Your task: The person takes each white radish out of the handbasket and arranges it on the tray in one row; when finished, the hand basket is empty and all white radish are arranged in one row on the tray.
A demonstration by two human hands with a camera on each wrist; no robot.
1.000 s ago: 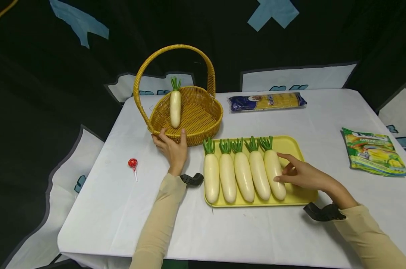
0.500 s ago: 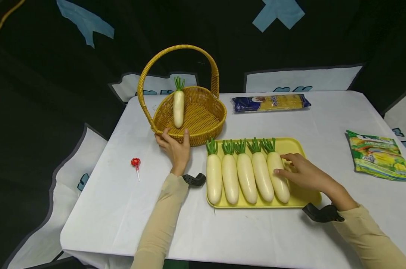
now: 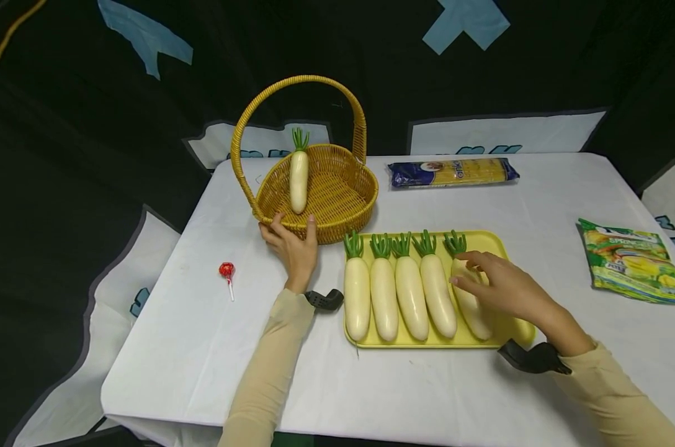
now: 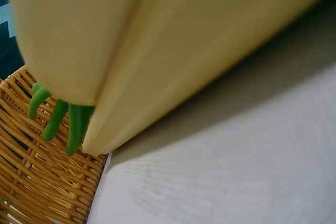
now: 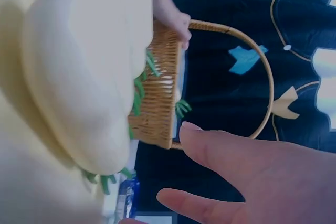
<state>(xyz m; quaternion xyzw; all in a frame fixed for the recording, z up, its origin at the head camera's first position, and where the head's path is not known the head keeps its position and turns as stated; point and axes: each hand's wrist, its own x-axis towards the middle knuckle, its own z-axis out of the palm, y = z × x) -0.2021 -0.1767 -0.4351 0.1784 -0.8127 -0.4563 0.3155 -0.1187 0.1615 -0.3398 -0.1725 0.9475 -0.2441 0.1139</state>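
Several white radishes with green tops lie side by side on a yellow tray (image 3: 505,326). Over the rightmost radish (image 3: 471,310) is my right hand (image 3: 505,288), thumb and fingers spread. The right wrist view shows the thumb (image 5: 210,150) apart from the nearest radish (image 5: 79,82). My left hand (image 3: 295,254) holds the front left rim of a wicker basket (image 3: 343,226) with an arched handle. One radish (image 3: 298,183) leans upright inside it. In the left wrist view, radishes (image 4: 68,35) fill the foreground, with the basket (image 4: 47,166) behind their green tops.
A blue and yellow pasta packet (image 3: 455,172) lies at the back of the white-covered table (image 3: 415,397). A green soup packet (image 3: 633,262) is at the right. A red lollipop (image 3: 226,270) lies left of the left arm. Dark curtains hang behind.
The rightmost radish has shifted slightly right, widening the gap to its neighbour. My right hand has risen a little over it. The left hand stays at the basket; the view has turned slightly.
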